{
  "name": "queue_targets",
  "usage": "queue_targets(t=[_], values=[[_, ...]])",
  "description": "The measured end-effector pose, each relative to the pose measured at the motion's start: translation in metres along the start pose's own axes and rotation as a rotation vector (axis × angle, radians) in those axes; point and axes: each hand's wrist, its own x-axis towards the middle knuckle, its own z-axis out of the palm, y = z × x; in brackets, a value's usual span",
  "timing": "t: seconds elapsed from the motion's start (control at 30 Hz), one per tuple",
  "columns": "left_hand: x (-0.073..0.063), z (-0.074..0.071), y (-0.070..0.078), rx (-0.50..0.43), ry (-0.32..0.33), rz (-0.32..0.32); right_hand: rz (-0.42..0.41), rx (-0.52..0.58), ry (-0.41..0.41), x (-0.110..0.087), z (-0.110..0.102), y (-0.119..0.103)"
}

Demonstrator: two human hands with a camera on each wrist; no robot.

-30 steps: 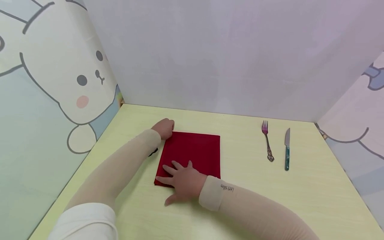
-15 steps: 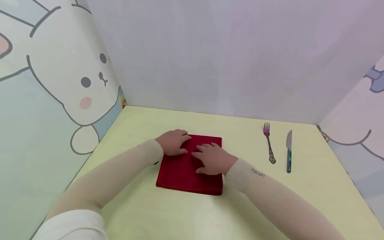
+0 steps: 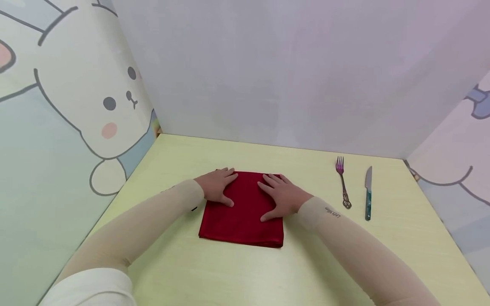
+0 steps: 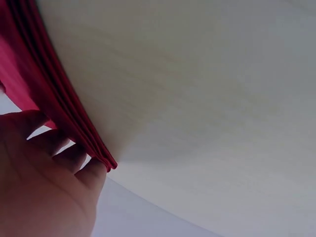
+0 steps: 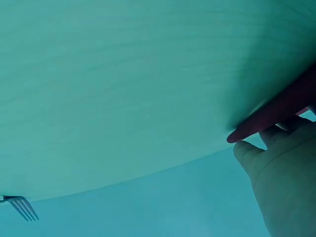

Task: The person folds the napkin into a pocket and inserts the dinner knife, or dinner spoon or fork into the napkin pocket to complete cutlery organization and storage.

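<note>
A red cloth, folded into a flat square of several layers, lies on the table in the head view. My left hand rests on its far left part, fingers straight and thumb spread. Over the far right part lies my right hand, fingers fanned out and palm down. The left wrist view shows the stacked folded edge of the cloth under the fingertips of the left hand. In the right wrist view the cloth's rounded folded edge sits under the right hand.
On the pale wooden table, a fork with an ornate handle lies to the right of the cloth. Beside it is a knife with a green handle. A plain curtain stands behind the table, and printed rabbit panels flank it.
My left hand has moved from the cloth's far left corner onto its top. The right hand has slid from the near left edge up to the far right part.
</note>
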Motion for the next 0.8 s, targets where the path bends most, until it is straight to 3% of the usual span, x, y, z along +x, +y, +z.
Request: queue_targets(t=[0.13, 0.27, 0.5, 0.6, 0.8], values=[[0.004, 0.000, -0.001, 0.010, -0.017, -0.003, 0.007, 0.020, -0.014, -0.002, 0.004, 0.003], [0.012, -0.003, 0.004, 0.077, -0.025, -0.016, 0.011, 0.032, -0.009, -0.001, 0.007, 0.004], [0.032, -0.009, 0.039, 0.102, -0.012, 0.086, 0.008, 0.031, -0.005, 0.000, 0.011, 0.006], [0.039, -0.008, 0.048, 0.112, -0.025, 0.100, 0.006, 0.032, 0.001, 0.001, 0.012, 0.006], [0.040, -0.003, 0.042, 0.091, -0.056, 0.105, 0.005, -0.005, -0.001, -0.001, 0.012, 0.006]])
